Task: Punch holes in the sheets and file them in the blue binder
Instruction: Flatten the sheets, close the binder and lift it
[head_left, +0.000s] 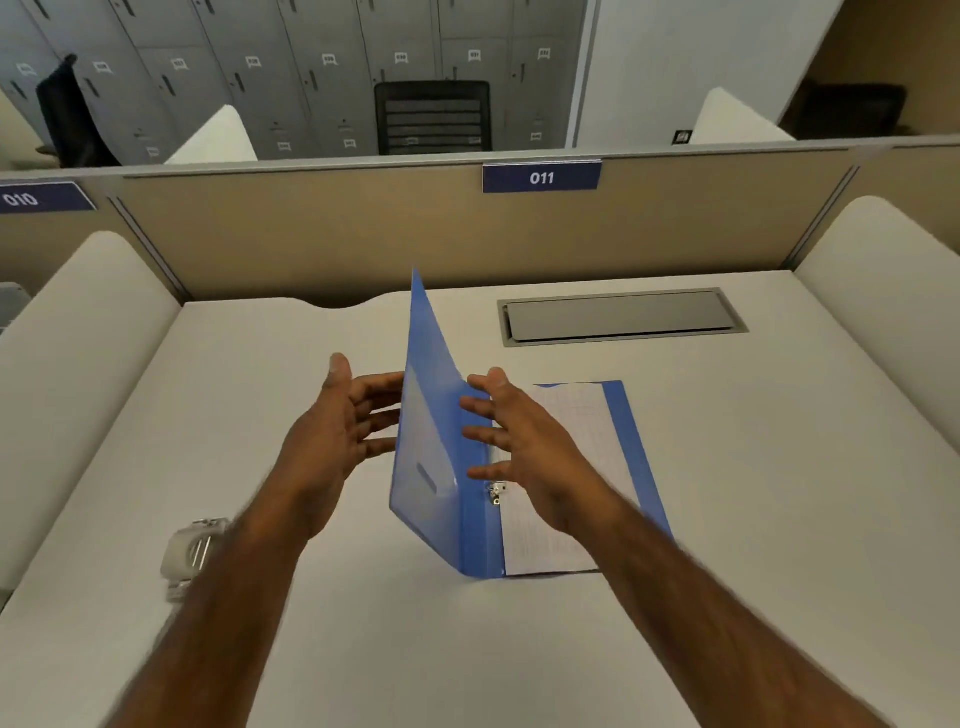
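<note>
Closing stage by the look of it: blue binder (470, 467) sits mid-desk (779, 519), back cover flat, front cover standing near upright, hinged at the spine. Sheets (550, 488) already lie inside on the back cover, left edge at the ring clip (496, 492); can't tell from here if the rings pass through holes or if the clip is latched.

Handling call: binder is thin translucent plastic, light, covers flex easily, probably a bit slick. Raised cover will flop either way if left alone. Take it by the free long edge or flat-palm it from the 9 o'clock face, not by a corner. Paper is limp; keep it squared against the rings or it tears at the holes.

Left hand (332, 447): wide open, fingers spread, at 9 o'clock of the raised cover, fingertips at or just behind it. Contact unclear, gripping nothing.

Right hand (524, 457): also splayed open, at 3 o'clock of the cover, over the spine and sheets, fingertips near the cover's inner face. Nothing held.

Hole punch (189, 553) at 8 o'clock of the binder, partly behind the left forearm, idle
</note>
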